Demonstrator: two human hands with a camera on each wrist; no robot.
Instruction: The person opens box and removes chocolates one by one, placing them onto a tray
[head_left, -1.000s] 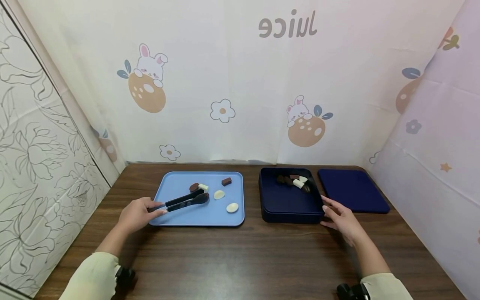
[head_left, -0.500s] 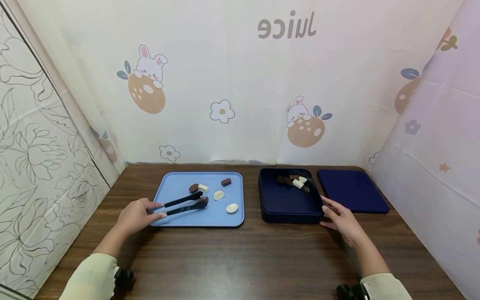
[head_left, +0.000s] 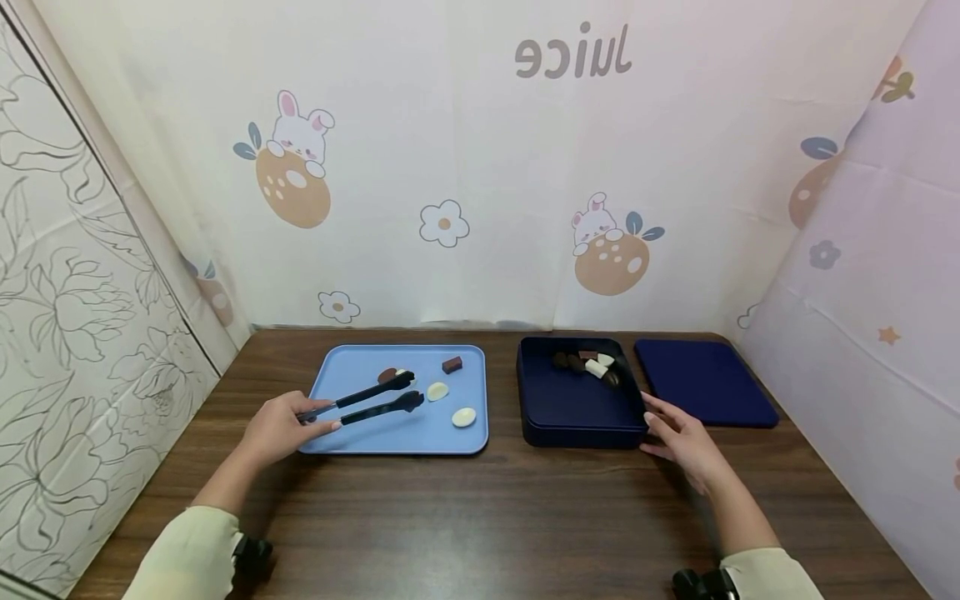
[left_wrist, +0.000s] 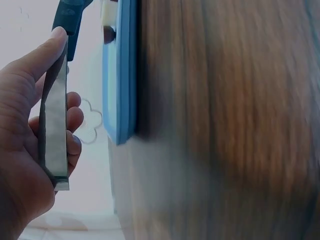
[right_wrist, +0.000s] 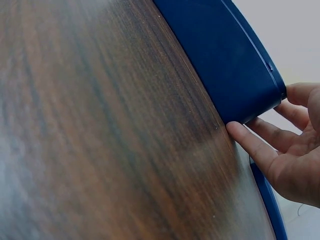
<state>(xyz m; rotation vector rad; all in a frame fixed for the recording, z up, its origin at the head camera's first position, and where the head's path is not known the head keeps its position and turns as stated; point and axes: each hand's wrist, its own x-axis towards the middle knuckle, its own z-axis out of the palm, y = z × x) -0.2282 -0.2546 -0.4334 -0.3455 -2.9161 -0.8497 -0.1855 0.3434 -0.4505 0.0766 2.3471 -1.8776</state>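
Note:
My left hand (head_left: pixel 276 428) holds a pair of tongs (head_left: pixel 375 398) with metal handles and black tips. The handle lies between thumb and fingers in the left wrist view. The tips stand apart over a light blue tray (head_left: pixel 375 440), close to a white chocolate piece and a round brown chocolate (head_left: pixel 387 375). Whether anything sits at the tips, I cannot tell. Also on the tray are a brown block chocolate (head_left: pixel 452 364), a cream chocolate (head_left: pixel 437 391) and a white oval one (head_left: pixel 463 417). My right hand (head_left: pixel 686 442) touches the front right corner of a navy box (right_wrist: pixel 220 60) with extended fingers.
Several dark and white chocolates (head_left: pixel 597 367) lie in the back right of the box. A flat navy lid (head_left: pixel 705 383) lies to the box's right. Patterned curtains (head_left: pixel 495 167) hang behind the wooden table (head_left: pixel 480 517) and at both sides.
The tongs' tips dipped slightly, and now sit a little further right, covering more of the white piece. Brown showing at the lower tip half a second ago is not visible now. My right hand stays put.

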